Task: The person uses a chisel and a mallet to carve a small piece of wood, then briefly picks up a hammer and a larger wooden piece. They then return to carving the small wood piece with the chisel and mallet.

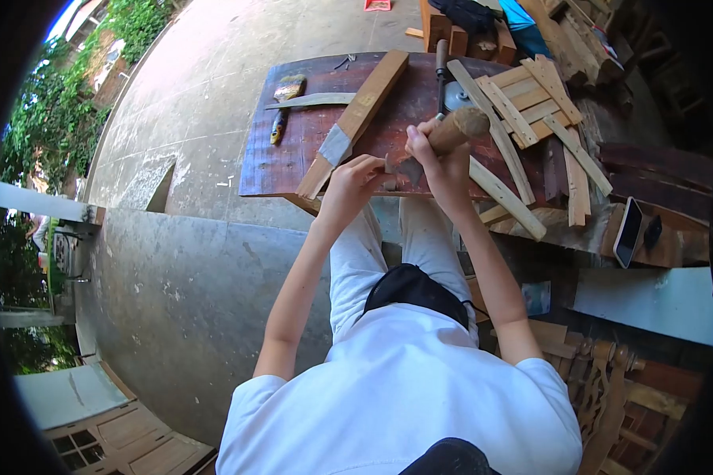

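My right hand (440, 158) is wrapped round the thick wooden handle (458, 131) of a tool, its butt end pointing up toward the camera. Below the fist a dark metal blade (409, 169) shows, angled toward my left hand (356, 178). The left fingers are pinched together close to the blade, over the front edge of the reddish-brown worktable (253, 158); I cannot tell what they hold. Beside that hand a long wooden beam (376, 91) lies slantwise, with a grey wrapped patch (337, 146) near its lower end.
On the table's left lie a paintbrush (290, 87) and a thin curved wood strip (317, 100). A long tool with a dark handle (441, 59) lies behind my right hand. Several wood slats (523, 99) are piled at right, and a phone (628, 231) leans nearby.
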`<state>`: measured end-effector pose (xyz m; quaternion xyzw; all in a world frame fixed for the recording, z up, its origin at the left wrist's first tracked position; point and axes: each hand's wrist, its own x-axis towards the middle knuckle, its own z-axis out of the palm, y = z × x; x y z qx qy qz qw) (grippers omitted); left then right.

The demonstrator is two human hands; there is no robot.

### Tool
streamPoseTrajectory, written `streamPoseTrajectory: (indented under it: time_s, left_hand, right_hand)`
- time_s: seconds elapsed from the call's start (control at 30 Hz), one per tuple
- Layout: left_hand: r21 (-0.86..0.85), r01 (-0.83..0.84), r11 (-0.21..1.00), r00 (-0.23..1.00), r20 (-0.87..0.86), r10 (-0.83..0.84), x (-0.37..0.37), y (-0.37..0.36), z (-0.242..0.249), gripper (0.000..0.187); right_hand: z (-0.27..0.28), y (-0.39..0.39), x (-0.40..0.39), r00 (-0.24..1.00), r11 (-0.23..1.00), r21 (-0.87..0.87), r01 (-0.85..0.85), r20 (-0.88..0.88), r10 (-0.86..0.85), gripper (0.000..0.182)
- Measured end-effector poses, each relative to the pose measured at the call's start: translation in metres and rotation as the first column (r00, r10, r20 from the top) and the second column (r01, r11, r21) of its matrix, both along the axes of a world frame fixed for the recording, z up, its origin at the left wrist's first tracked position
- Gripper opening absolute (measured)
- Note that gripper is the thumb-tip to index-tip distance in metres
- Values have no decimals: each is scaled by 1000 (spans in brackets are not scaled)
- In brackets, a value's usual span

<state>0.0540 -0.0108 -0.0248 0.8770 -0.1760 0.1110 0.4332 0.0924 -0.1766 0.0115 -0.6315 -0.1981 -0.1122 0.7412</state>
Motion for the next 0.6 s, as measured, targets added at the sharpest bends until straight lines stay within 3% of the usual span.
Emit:
streamPoseTrajectory:
  time_s: [0.07,0.1,0.23,0.33,0.43,0.5,0.6]
  left_hand:
    - [28,-47,999,993,111,44,-3,1,-2,16]
    - [-43,-47,998,991,124,52,-3,1,-10,20]
    - [-14,-131,991,988,81,132,-6,5,-11,18]
    - [121,-205,971,974,125,190,-7,3,-2,16]
    - [118,-233,965,972,71,226,-1,1,-5,16]
    - [15,-197,980,975,104,194,2,0,-9,16]
    - [-5,-197,980,968,156,196,8,2,-16,13]
  right_hand:
    - [-1,1,1,999,999,-28,-24,-29,23,21]
    - [2,5,0,997,998,13,-57,-42,58,21]
    - [1,18,7,997,997,20,-80,15,80,24]
    - [6,25,7,997,998,-17,-57,53,57,25]
    - [14,28,7,995,997,-40,-61,75,64,24]
    - [13,32,9,993,997,-44,-66,98,70,24]
    - [10,39,14,985,999,12,-35,172,33,27]
